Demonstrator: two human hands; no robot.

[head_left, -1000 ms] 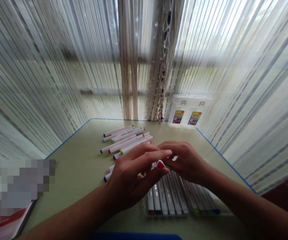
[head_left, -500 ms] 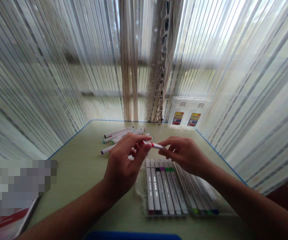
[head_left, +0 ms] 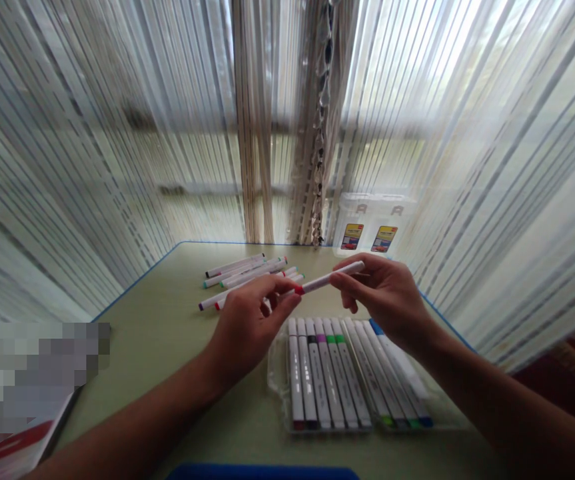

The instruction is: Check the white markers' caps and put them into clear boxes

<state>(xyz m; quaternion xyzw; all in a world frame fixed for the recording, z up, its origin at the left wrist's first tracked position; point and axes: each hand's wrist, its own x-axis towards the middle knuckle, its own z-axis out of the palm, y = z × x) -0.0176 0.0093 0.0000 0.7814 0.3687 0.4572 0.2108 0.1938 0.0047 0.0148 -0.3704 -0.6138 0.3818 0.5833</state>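
Note:
Between my two hands a white marker (head_left: 323,281) with a red band is held above the table, tilted up to the right. My left hand (head_left: 252,317) pinches its red end between thumb and fingers. Around its white barrel close the thumb and fingers of my right hand (head_left: 384,290). Below them lies an open clear marker case (head_left: 278,380), with several white markers (head_left: 324,380) standing side by side in it. A loose pile of white markers (head_left: 242,273) with coloured ends lies behind my left hand, which hides part of it.
Two clear plastic cases (head_left: 372,223) with yellow and blue labels stand at the back right of the pale green table (head_left: 147,320). String curtains (head_left: 192,133) hang around the table's blue edge. Something blue (head_left: 262,472) shows at the front, and a blurred-out object is at left.
My right hand has moved up and slightly right, and more of the marker's white barrel now shows. My left hand stays near the same place.

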